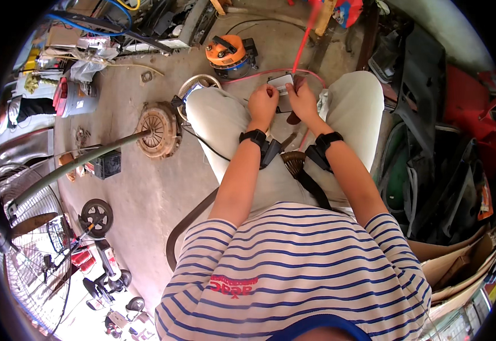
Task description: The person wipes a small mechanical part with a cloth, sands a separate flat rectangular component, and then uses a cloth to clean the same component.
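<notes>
My left hand (263,103) is closed in front of me between my knees, fingers curled inward; what it holds, if anything, is hidden. Right beside it, a flat silver-grey piece (281,81) lies between my two hands. My right hand (303,99) is closed around a dark reddish-brown piece (299,83) at that flat piece's right side. Lower, under the right palm, another dark brown end (293,118) shows. Both wrists wear black straps. Just beyond the hands, a red pole-like thing (302,48) rises toward the top of the view.
An orange and blue round machine (226,54) stands ahead on the concrete floor. To the left are a clutch pressure plate (158,131), a black box (107,165) and a large fan (37,244). Dark vehicle panels (430,170) and cardboard (458,267) crowd the right.
</notes>
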Available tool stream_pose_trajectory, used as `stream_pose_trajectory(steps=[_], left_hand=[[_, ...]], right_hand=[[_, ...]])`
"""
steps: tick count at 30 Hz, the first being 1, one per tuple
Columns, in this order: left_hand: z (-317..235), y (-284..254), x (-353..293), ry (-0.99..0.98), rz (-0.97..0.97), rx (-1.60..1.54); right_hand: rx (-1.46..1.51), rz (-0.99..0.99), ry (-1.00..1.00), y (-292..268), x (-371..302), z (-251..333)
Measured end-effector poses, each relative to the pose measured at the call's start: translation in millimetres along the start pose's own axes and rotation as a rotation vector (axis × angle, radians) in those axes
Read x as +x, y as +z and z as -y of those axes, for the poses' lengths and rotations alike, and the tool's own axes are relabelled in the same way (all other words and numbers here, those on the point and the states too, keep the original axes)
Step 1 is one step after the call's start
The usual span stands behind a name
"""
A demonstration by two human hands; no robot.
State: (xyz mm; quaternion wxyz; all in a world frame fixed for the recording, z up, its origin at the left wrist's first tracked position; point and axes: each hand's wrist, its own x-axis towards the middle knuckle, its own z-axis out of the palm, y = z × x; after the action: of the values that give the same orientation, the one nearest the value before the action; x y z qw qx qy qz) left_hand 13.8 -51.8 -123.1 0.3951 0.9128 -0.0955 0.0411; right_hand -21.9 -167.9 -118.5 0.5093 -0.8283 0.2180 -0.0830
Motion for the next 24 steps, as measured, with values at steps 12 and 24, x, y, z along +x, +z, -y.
stream_pose_trajectory(steps=[12, 24], left_hand=[[33.0, 13.9, 0.3, -0.259, 0.056, -0.387], [-12.2, -22.8, -2.0, -0.6, 0.149, -0.911]], right_hand=[[0.137, -0.006, -0.053, -1.7, -4.6, -5.9], [0.185, -0.084, 0.083, 0.6, -2.4, 21.0]])
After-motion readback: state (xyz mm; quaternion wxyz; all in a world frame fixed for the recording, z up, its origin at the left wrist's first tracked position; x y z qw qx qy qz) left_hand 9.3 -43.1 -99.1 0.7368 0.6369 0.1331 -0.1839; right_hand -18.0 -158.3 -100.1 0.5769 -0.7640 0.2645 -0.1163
